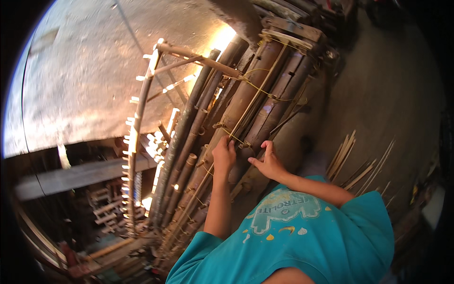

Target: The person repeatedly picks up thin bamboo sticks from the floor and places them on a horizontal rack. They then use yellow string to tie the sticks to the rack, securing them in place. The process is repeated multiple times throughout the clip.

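Thick bamboo poles slope down from the upper middle toward the lower left, with a thin bamboo strip along them. Yellow cord crosses the poles and loops around them in several places. My left hand is closed, its fingertips pinched on the thin strip where a cord loop crosses it. Just right of it, beside a dark brown pole, my right hand is open, thumb and forefinger apart. Nothing shows between those two fingers; its other fingers are partly curled.
A bamboo frame with short pegs stands on the left before a sunlit wall. A wooden block lies across the poles' far end. Several thin bamboo sticks are on the floor at right. Wood pieces clutter the lower left.
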Demonstrator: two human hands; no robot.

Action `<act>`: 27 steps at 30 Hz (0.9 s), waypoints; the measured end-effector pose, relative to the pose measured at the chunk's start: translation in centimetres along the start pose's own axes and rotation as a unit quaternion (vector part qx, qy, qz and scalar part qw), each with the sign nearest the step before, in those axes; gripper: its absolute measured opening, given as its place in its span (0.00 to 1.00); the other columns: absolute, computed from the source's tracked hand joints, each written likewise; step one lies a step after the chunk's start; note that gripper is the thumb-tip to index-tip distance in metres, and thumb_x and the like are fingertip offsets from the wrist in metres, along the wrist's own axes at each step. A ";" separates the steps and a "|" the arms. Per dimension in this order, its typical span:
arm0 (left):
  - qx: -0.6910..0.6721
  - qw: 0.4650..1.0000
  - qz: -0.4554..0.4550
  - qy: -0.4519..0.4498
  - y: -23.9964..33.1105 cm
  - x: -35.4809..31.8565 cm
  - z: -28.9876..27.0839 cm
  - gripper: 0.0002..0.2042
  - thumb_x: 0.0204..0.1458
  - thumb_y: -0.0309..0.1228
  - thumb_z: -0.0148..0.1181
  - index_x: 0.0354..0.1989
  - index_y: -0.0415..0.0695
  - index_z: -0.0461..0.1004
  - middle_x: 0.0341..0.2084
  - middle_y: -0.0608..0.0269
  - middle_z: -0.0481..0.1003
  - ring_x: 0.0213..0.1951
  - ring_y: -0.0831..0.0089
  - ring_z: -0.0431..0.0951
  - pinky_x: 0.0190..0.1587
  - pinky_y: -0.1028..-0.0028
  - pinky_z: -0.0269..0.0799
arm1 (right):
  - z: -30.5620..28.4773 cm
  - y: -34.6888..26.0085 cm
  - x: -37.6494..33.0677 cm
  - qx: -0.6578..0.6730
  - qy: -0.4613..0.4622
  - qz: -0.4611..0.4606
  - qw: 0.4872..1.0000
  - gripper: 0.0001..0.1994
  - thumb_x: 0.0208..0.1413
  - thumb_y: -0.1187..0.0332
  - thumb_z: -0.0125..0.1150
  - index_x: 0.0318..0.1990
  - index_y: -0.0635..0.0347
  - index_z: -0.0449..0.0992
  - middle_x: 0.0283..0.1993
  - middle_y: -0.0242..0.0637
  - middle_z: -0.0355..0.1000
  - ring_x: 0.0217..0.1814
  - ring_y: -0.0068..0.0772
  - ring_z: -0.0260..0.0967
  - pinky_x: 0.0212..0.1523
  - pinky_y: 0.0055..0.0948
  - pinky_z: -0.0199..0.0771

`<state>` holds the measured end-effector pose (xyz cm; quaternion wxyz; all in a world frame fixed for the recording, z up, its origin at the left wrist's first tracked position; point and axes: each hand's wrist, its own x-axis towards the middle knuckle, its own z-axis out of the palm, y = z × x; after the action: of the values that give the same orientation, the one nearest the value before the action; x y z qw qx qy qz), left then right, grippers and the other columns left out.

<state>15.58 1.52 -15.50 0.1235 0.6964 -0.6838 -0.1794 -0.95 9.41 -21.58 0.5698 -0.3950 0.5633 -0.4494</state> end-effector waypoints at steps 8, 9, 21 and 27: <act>-0.051 0.990 0.037 0.130 -0.5 -0.4 3.0 0.08 0.54 0.29 0.59 0.42 0.46 0.76 0.32 0.56 0.79 0.39 0.57 0.77 0.45 0.59 0.60 | -2.8 -1.8 1.1 0.051 -0.182 0.170 0.967 0.11 0.64 0.62 0.56 0.43 0.62 0.69 0.33 0.39 0.69 0.33 0.35 0.69 0.37 0.33 0.70; -0.051 0.989 0.037 0.134 -0.6 -0.3 2.9 0.08 0.54 0.30 0.59 0.41 0.46 0.76 0.32 0.57 0.79 0.38 0.57 0.77 0.44 0.59 0.59 | -2.7 -2.2 1.2 0.066 -0.212 0.222 0.949 0.11 0.64 0.62 0.55 0.41 0.62 0.71 0.35 0.39 0.70 0.35 0.36 0.69 0.39 0.35 0.70; -0.017 0.989 -0.001 0.149 -0.8 0.0 4.2 0.04 0.54 0.32 0.58 0.32 0.48 0.76 0.24 0.55 0.78 0.33 0.55 0.78 0.40 0.55 0.58 | 5.1 -17.0 9.3 0.163 -0.300 -0.026 0.940 0.21 0.68 0.56 0.49 0.21 0.54 0.65 0.21 0.25 0.61 0.25 0.16 0.59 0.26 0.23 0.59; -0.055 0.991 -0.007 0.125 -1.4 0.0 3.5 0.06 0.54 0.35 0.59 0.31 0.47 0.77 0.26 0.52 0.78 0.36 0.50 0.78 0.40 0.54 0.57 | 0.1 -14.6 5.3 -0.394 -0.530 -0.184 0.728 0.27 0.65 0.52 0.50 0.18 0.62 0.69 0.19 0.50 0.67 0.21 0.54 0.64 0.28 0.47 0.65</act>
<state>15.41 1.82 -19.21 0.2446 0.7101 -0.6475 -0.1292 -2.07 0.18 -9.11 0.4748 -0.8541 0.2122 -0.0007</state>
